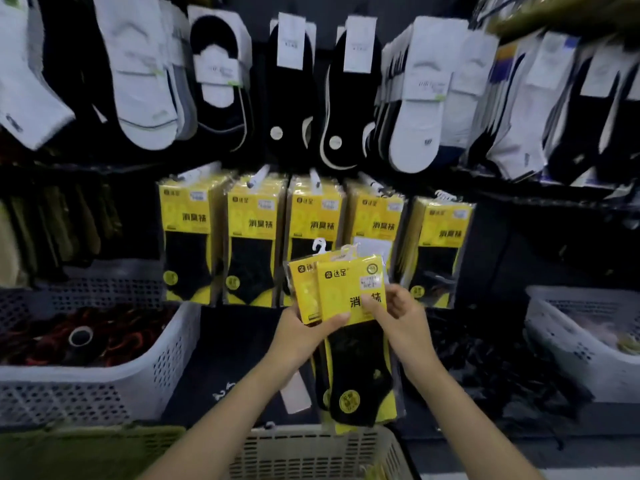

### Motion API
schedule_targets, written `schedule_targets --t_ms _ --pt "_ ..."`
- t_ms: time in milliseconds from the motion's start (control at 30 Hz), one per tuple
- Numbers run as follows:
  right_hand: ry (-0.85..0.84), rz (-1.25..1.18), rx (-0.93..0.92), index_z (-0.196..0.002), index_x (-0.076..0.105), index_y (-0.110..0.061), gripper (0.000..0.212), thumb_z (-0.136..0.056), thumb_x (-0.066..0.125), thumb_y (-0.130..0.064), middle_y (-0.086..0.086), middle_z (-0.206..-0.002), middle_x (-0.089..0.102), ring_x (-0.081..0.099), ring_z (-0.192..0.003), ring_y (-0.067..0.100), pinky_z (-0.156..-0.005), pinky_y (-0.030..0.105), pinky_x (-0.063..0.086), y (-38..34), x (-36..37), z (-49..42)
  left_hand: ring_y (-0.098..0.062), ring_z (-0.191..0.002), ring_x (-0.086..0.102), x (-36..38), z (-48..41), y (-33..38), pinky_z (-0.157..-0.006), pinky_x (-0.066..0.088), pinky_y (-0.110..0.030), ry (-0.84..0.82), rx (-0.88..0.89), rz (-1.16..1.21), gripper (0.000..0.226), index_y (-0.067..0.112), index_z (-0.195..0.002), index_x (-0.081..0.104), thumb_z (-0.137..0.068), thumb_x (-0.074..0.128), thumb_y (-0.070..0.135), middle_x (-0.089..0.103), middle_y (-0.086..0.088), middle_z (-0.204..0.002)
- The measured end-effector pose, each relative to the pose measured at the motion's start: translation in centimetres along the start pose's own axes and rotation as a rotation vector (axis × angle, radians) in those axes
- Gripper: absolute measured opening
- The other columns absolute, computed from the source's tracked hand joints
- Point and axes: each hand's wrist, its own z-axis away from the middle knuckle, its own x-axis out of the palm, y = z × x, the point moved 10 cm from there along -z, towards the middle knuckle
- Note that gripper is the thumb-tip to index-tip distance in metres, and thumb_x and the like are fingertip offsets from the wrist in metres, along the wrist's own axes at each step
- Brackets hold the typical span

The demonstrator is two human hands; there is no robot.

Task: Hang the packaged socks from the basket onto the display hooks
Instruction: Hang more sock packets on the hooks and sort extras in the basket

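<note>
Above the basket [311,448], the left hand [304,336] grips two sock packs [346,285], fanned together. The right hand [398,313] pinches the front one. Their white hangers [318,245] point toward the hung row [254,237] beyond. My worry is that pulling the packs apart could drop the rear one or tangle the hangers.

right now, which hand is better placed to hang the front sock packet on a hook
Right. The right hand pinches the front packet by its right edge and could probably lift it free; the left hand grips it and the rear packet from below.
</note>
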Motion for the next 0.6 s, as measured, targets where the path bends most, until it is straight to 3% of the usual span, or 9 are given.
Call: schedule_targets --t_ms 100,200,267,367,467,500,533,567,600 --pt "0.015 -0.101 0.092 -0.093 0.068 -0.014 0.024 -0.076 0.074 -0.030 -0.005 -0.095 0.075 0.069 -0.095 0.013 -0.084 0.025 0.054 -0.1 -1.5 -0.7 0.011 -0.082 0.065 1.6 -1.2 1.8 -0.063 0.047 -0.006 -0.038 0.002 -0.008 0.038 0.036 -0.095 0.063 -0.063 0.072 0.053 0.069 0.030 -0.084" --pt "0.106 -0.146 0.175 -0.111 0.066 -0.011 0.038 -0.080 0.072 -0.031 0.003 -0.110 0.072 0.065 -0.108 0.020 -0.101 0.041 0.047 0.9 -4.8 -1.8 0.015 -0.064 0.059 2.9 -2.7 3.1 -0.052 0.043 -0.006 -0.052 -0.016 -0.025 0.021 0.042 -0.082 0.054 -0.078 0.052 0.062 0.064 0.028 -0.066" --pt "0.200 -0.168 0.201 -0.111 0.066 -0.011 0.029 -0.086 0.067 -0.027 0.006 -0.110 0.072 0.064 -0.108 0.023 -0.103 0.043 0.045 1.8 -8.1 -2.7 0.006 -0.060 0.052 2.7 -4.0 4.0 -0.055 0.036 -0.010 -0.006 0.007 -0.050 0.026 0.040 -0.082 0.056 -0.079 0.048 0.065 0.055 0.021 -0.063" --pt "0.339 -0.173 0.210 -0.113 0.064 -0.007 0.028 -0.091 0.062 -0.023 0.013 -0.116 0.067 0.060 -0.114 0.031 -0.106 0.050 0.041 2.6 -13.3 -4.5 -0.011 -0.075 0.055 2.5 -6.8 5.2 -0.065 0.038 -0.019 0.040 0.066 -0.079 0.031 0.034 -0.089 0.064 -0.081 0.050 0.061 0.059 0.007 -0.079" --pt "0.433 -0.115 0.182 -0.097 0.067 -0.015 0.010 -0.092 0.061 -0.022 0.008 -0.110 0.068 0.062 -0.104 0.024 -0.099 0.042 0.045 2.1 -17.2 -6.9 -0.002 -0.067 0.056 2.6 -9.0 6.6 -0.060 0.038 -0.012 0.084 0.102 -0.095 0.028 0.035 -0.092 0.062 -0.082 0.052 0.059 0.060 0.013 -0.069" --pt "0.465 -0.096 0.177 -0.091 0.066 -0.019 0.005 -0.092 0.061 -0.021 0.007 -0.108 0.068 0.061 -0.098 0.021 -0.093 0.038 0.045 1.9 -18.3 -7.8 -0.004 -0.068 0.058 2.9 -9.5 6.9 -0.060 0.038 -0.014 0.093 0.106 -0.096 0.036 0.030 -0.096 0.064 -0.080 0.052 0.060 0.046 0.016 -0.064" --pt "0.489 -0.080 0.176 -0.087 0.065 -0.020 0.006 -0.092 0.061 -0.020 0.008 -0.106 0.067 0.061 -0.094 0.020 -0.089 0.037 0.045 1.8 -19.2 -8.7 -0.007 -0.074 0.060 3.3 -10.0 7.0 -0.063 0.039 -0.016 0.099 0.104 -0.091 0.042 0.023 -0.100 0.065 -0.081 0.053 0.060 0.062 0.002 -0.070" --pt "0.500 -0.068 0.171 -0.085 0.064 -0.019 0.007 -0.092 0.061 -0.018 0.010 -0.104 0.067 0.061 -0.093 0.021 -0.088 0.038 0.044 1.8 -19.9 -9.7 -0.009 -0.078 0.061 3.8 -10.4 7.0 -0.067 0.039 -0.020 0.098 0.096 -0.086 0.046 0.018 -0.101 0.065 -0.081 0.053 0.059 0.049 -0.006 -0.105" --pt "0.505 -0.055 0.165 -0.085 0.064 -0.017 0.008 -0.092 0.061 -0.017 0.011 -0.103 0.068 0.061 -0.094 0.024 -0.088 0.038 0.044 1.7 -20.4 -10.6 -0.008 -0.073 0.060 4.3 -10.8 7.1 -0.066 0.039 -0.021 0.087 0.095 -0.077 0.046 0.019 -0.094 0.064 -0.079 0.053 0.061 0.060 0.000 -0.066"
